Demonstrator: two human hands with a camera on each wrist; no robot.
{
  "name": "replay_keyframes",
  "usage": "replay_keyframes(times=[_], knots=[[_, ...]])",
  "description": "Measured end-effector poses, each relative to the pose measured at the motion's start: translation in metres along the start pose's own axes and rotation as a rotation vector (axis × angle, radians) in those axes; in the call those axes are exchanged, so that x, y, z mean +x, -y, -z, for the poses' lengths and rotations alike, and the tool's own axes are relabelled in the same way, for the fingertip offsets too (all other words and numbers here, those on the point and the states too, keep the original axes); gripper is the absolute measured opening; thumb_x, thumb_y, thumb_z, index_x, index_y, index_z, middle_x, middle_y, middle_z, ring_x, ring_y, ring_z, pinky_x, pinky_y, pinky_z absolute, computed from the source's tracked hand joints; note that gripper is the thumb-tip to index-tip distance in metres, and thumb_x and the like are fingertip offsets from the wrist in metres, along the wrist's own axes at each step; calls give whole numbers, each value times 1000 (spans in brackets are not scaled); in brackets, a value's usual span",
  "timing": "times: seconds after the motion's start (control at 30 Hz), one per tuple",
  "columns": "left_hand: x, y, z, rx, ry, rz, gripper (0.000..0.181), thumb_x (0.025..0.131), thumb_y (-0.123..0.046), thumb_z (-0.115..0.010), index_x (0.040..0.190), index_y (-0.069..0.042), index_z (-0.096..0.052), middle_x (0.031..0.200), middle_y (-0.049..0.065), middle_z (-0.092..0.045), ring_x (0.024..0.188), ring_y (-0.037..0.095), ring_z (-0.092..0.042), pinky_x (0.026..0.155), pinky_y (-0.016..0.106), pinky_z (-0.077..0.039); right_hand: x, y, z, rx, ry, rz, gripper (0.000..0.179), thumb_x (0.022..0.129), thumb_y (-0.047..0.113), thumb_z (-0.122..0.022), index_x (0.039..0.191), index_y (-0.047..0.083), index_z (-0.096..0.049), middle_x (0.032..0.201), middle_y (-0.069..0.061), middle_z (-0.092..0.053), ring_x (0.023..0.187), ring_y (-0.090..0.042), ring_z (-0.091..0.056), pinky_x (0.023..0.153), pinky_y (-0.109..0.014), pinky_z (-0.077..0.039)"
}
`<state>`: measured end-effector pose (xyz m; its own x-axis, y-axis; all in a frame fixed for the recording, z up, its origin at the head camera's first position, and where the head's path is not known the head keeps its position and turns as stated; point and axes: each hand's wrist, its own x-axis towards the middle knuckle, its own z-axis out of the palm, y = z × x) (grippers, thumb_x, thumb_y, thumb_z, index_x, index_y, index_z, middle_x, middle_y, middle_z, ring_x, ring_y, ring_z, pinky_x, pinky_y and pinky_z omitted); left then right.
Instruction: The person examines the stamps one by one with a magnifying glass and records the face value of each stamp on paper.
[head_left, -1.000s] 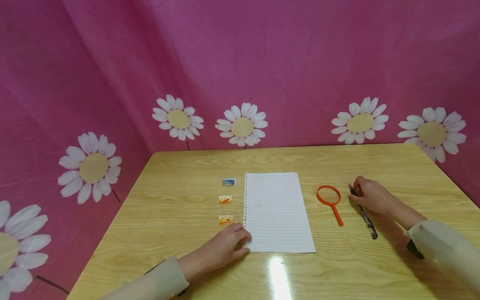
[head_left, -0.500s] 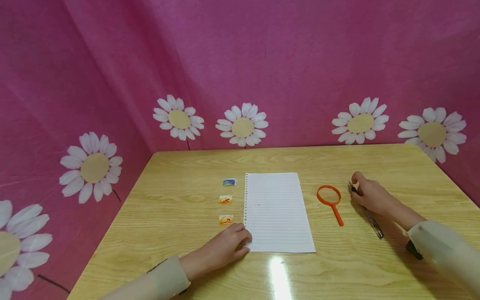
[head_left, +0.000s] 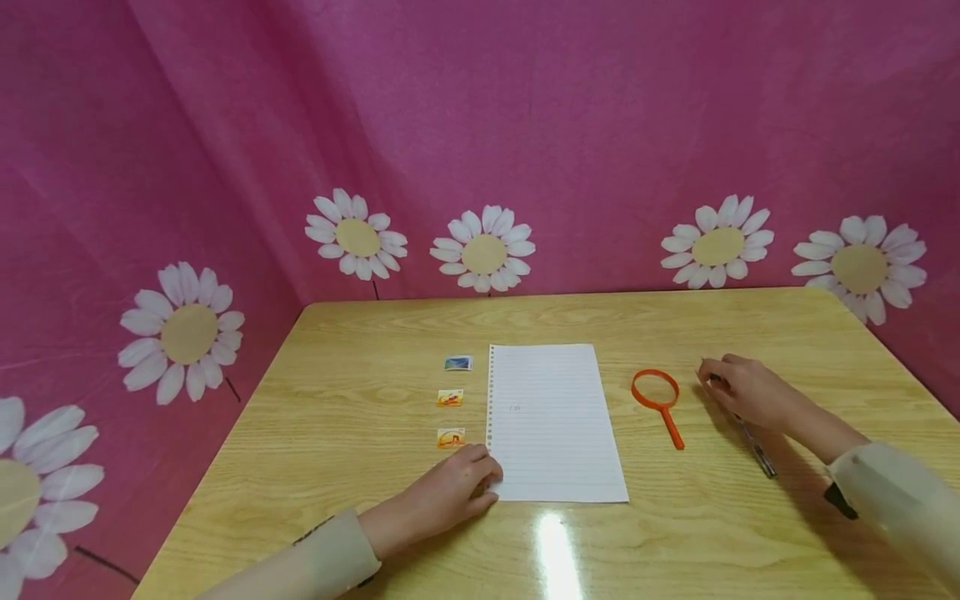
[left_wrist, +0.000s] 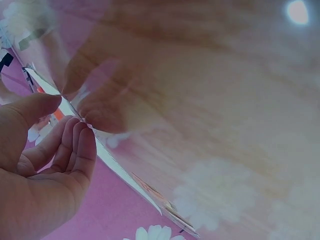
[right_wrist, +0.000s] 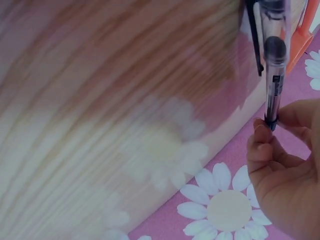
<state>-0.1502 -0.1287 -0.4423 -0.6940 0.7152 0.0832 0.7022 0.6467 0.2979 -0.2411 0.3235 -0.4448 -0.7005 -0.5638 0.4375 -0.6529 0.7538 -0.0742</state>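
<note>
In the head view my left hand [head_left: 447, 492] rests at the lower left corner of a sheet of lined paper [head_left: 551, 450], its fingers loosely bent. The left wrist view has the thumb and fingertips of this hand [left_wrist: 55, 155] apart, touching down along the sheet's near edge. My right hand [head_left: 753, 396] pinches a pen [head_left: 757, 450] near its far end. Seen from the right wrist, the clear-barrelled pen [right_wrist: 275, 85] with a dark clip points up from between thumb and fingers. A small mark is written on the sheet's left part.
Left of the paper, three stamp-like picture slips, one blue [head_left: 458, 363] and two yellow [head_left: 450, 398], lie in a column. An orange magnifying glass [head_left: 663, 408] is between paper and right hand. The wooden table [head_left: 337, 375] backs onto a pink flowered cloth [head_left: 585, 150].
The pen's near end has swung to the right, and the fingers of my right hand have closed more over its far end. The left hand and the paper stay put.
</note>
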Motion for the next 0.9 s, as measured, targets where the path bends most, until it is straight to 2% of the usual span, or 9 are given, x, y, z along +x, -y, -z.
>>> replay_keyframes(times=[0.1, 0.2, 0.37, 0.5, 0.63, 0.77, 0.9], knots=[[0, -1, 1, 6, 9, 8, 11, 92, -17, -68, 99, -9, -67, 97, 0, -60, 87, 6, -50, 76, 16, -48, -3, 1, 4, 7, 0, 30, 30, 71, -11, -76, 87, 10, -60, 69, 6, -48, 62, 3, -33, 52, -18, -33], [0, -1, 1, 3, 11, 11, 11, 92, -17, -68, 99, -9, -67, 97, -1, -59, 86, 5, -49, 76, 15, -48, -7, 0, 10, 26, 41, 28, 32, 72, -16, -70, 94, 6, -62, 76, -1, -56, 62, 2, -34, 51, -17, -33], [0, -1, 1, -6, -4, -3, 10, 91, -16, -69, 97, -9, -67, 95, 0, -59, 84, 5, -48, 74, 14, -47, -12, -2, 18, -20, 93, 18, 37, 70, -16, -68, 102, 2, -64, 81, -4, -59, 59, 1, -37, 49, -18, -34], [0, -1, 1, -4, -9, -5, 10, 91, -16, -69, 97, -9, -66, 95, 0, -58, 84, 5, -47, 74, 14, -46, -16, -5, 20, -94, 63, 70, 40, 67, -12, -77, 100, 6, -64, 78, 1, -56, 60, 0, -43, 48, -19, -39], [1, -1, 1, -8, -2, 5, 11, 91, -17, -70, 97, -9, -66, 95, -1, -57, 83, 5, -46, 73, 14, -46, -20, -7, 20, -96, 32, 125, 49, 59, -12, -82, 98, 9, -63, 79, 2, -56, 62, -2, -49, 49, -21, -45], [1, -1, 1, -14, 5, 13, 11, 91, -18, -70, 97, -9, -66, 93, -1, -56, 81, 4, -44, 71, 13, -44, -22, -5, 22, -9, 8, 121, 53, 58, -15, -82, 101, 8, -61, 80, 7, -57, 68, 3, -51, 51, -18, -44], [1, -1, 1, -15, 1, 5, 11, 91, -17, -70, 97, -9, -66, 93, -1, -56, 81, 4, -43, 71, 13, -44, -19, 4, 24, 162, -19, 34, 44, 72, -13, -75, 107, 7, -57, 79, 9, -60, 68, 9, -47, 52, -14, -38]])
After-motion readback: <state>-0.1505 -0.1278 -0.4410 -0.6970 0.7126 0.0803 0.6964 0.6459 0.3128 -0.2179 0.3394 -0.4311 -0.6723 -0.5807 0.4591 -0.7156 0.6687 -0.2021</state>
